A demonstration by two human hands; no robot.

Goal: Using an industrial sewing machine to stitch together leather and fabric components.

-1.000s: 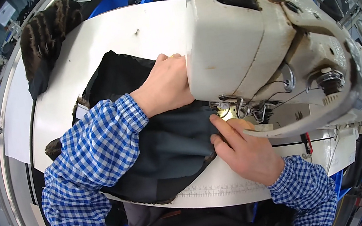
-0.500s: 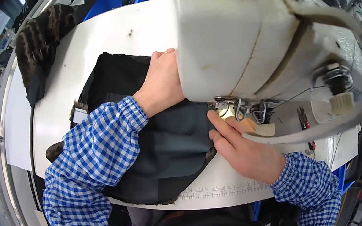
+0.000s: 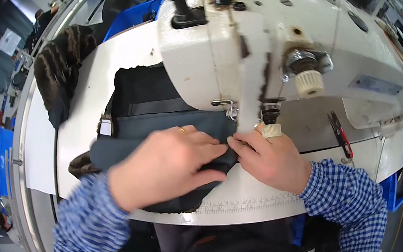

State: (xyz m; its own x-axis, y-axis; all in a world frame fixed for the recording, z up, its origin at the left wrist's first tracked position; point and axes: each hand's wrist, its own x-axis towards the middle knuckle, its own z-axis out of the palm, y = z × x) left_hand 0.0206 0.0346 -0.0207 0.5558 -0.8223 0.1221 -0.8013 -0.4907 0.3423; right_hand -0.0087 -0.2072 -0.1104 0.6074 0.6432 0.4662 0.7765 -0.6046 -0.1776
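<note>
A dark grey-green and black fabric piece (image 3: 147,89) lies on the white sewing table, its right side reaching the presser foot (image 3: 232,111) of a white sewing machine (image 3: 194,75). My left hand (image 3: 163,162) is over the near part of the cloth, slightly blurred, thumb and fingers apart. At the cloth's right edge, just in front of the presser foot, the fingers of my right hand (image 3: 274,165) are bent and pinched on the fabric. A pale machine bar partly covers the needle area. Whether the needle is in the cloth cannot be made out.
Thread snips (image 3: 340,135) with a red handle lie right of the machine's needle end. Brown furry fabric (image 3: 61,65) hangs over the table's far left side. A printed ruler (image 3: 248,204) runs along the front edge. Blue bins (image 3: 132,19) stand behind.
My left hand has come off the far part of the cloth and moved nearer, toward my right hand. My right fingers have bent in at the fabric edge. The view has shifted.
</note>
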